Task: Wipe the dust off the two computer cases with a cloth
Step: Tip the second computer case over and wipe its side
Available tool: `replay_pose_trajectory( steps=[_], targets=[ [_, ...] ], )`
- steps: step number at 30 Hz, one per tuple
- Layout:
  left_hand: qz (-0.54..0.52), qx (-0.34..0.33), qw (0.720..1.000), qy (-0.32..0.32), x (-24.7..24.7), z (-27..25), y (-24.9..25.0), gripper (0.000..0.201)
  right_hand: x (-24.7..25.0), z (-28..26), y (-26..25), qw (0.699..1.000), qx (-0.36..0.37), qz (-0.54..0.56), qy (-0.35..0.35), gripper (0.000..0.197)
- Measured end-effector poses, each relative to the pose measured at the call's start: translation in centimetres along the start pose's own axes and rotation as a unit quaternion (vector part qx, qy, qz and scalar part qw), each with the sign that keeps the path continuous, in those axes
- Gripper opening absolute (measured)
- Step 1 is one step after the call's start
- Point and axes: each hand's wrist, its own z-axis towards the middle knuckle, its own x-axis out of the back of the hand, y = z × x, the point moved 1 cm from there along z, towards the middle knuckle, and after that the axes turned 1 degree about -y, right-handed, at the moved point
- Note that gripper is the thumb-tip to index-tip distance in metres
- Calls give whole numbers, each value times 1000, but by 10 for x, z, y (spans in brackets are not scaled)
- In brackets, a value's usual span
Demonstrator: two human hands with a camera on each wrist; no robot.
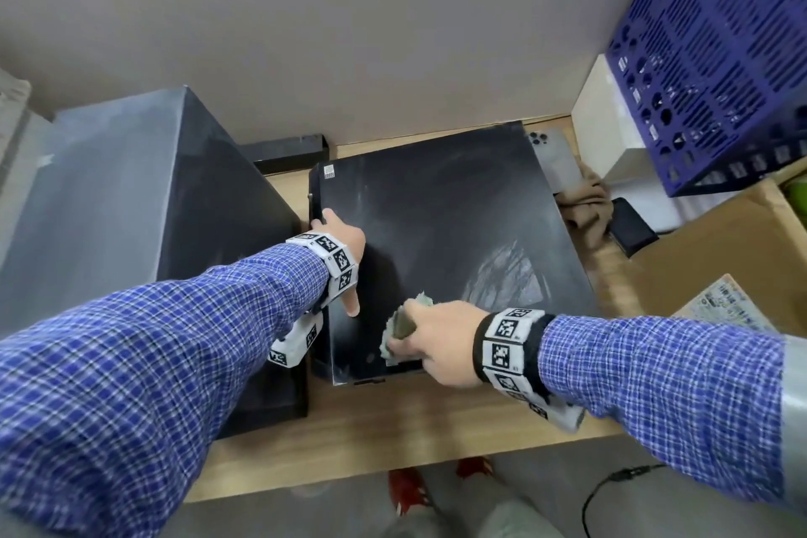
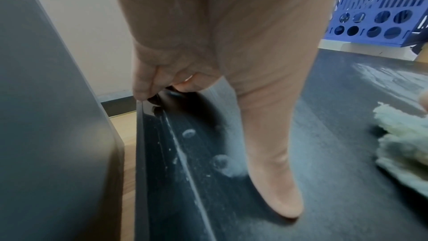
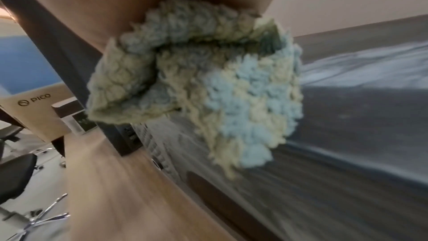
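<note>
your right hand (image 3: 97, 6) grips a fluffy blue-and-cream cloth (image 3: 208, 80) bunched against the dusty black case (image 3: 347, 125) (pale streaks cross its panel). the case lies on a wooden desk (image 3: 111, 180); a cardboard box (image 3: 39, 109) marked pico stands beyond it.

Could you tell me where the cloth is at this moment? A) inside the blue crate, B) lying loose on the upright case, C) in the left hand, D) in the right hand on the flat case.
D: the right hand grips the cloth against the flat case, while the left hand steadies that case.
</note>
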Motion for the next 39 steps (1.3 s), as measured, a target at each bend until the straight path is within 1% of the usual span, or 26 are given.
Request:
replay_pose_trajectory(
  steps=[1,2,3,4,5,7,9,11,12,14,16,19,21,22,23,24,25,26,28,30,31,33,34,36,38,39],
  targets=[
    [23,-1,1000,-2,4,-8,1,136,-1,-5,4,1000,-6,5,2,53],
    [68,-5,997,-22,8,-20,2,150,-1,-12,9,1000,-15,7,13,52],
    [97,-16,995,-10,11,-27,2,154,1,-20,16,999,-23,9,30,49],
    [101,-13,995,-11,10,-32,2,154,2,-31,26,998,-43,9,51,45],
    [118,-27,993,-4,12,-37,1,152,4,-41,44,994,-75,17,77,44],
    [110,-40,993,5,13,-39,-1,141,10,-54,89,979,-170,30,110,46],
    [133,-40,990,8,12,-42,-1,137,16,-59,127,955,-270,23,122,44],
    [136,-46,990,11,11,-43,1,140,13,-55,148,936,-314,39,151,46],
    [141,-43,989,10,10,-42,1,141,11,-52,146,933,-321,47,158,50],
    [141,-36,989,4,11,-41,2,144,6,-44,120,935,-315,47,153,44],
    [148,-28,989,4,12,-41,3,147,-1,-37,79,955,-262,37,131,40],
    [158,-24,987,-6,14,-43,8,149,-12,-31,23,979,-172,32,104,45],
    [157,-15,987,-12,15,-43,10,155,-20,-27,10,990,-119,4,72,42],
    [154,-8,988,-13,14,-43,10,158,-21,-26,13,993,-102,-14,62,42],
    [148,-6,989,-13,13,-42,10,159,-19,-26,20,992,-104,-15,64,45],
    [143,-7,990,-11,12,-42,9,158,-14,-27,33,989,-132,-3,71,52],
    [141,-10,990,-9,11,-42,8,156,-6,-29,51,981,-175,11,87,58],
    [133,-15,991,-4,12,-43,6,152,4,-34,71,968,-229,29,103,60],
    [128,-33,991,3,12,-45,4,143,19,-48,110,933,-324,76,138,50],
    [135,-44,990,12,12,-49,2,138,17,-62,127,907,-376,103,161,41],
    [137,-45,989,18,12,-50,1,137,10,-68,125,904,-379,91,176,41],
    [136,-47,989,22,11,-50,1,137,-8,-76,105,919,-347,32,187,44],
    [132,-47,990,21,12,-50,1,138,-18,-77,92,931,-321,15,172,47],
    [118,-47,992,28,11,-50,-1,138,-28,-76,66,949,-280,16,142,51],
    [106,-44,993,38,10,-52,-3,139,-30,-70,39,963,-234,-2,136,51],
    [97,-42,994,41,9,-52,-4,138,-29,-65,27,969,-195,-42,144,49]
  ],
)
